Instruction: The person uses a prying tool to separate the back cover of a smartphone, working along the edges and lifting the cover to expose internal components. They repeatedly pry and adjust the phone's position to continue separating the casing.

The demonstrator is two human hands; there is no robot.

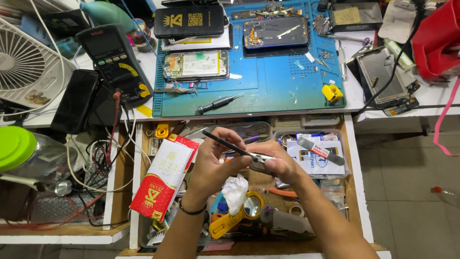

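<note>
Hands first, head view, the only 1 we have. We see both over an open drawer [360, 192], near centre. Left hand [213, 165] and right hand [278, 163] are close together, both clamped on the same thin black phone [230, 144], held edge-on so it reads as a dark strip running up-left from the fingers. Left fingers curl round its mid section; right thumb and fingers pinch its near-right end, where a small silvery part shows. Can't tell what that part is. A dark band sits on the left wrist.

Drawer under the hands is crammed w/ stuff: red and white packet [165, 177] just left of the left hand, crumpled white tissue [235, 192] below the hands, yellow magnifier [242, 213] near it, clear plastic box [316, 153] w/ white cards to the right.

Far side, on the white bench, lies a blue work mat [268, 86]. On it we count 2 opened phones: 1 w/ its board and battery exposed [196, 64] at left, another [275, 31] farther right. A black screwdriver [219, 103] lies at the mat's near edge, a small yellow tool [332, 92] at its right. A black box w/ gold print [189, 20] sits at the far edge.

Left of the mat: black multimeter [115, 60], dark phone [74, 100], white fan [26, 64]. Near left, a bottle w/ green lid [17, 146]. Right of the mat, a phone screen assy [383, 76].
</note>
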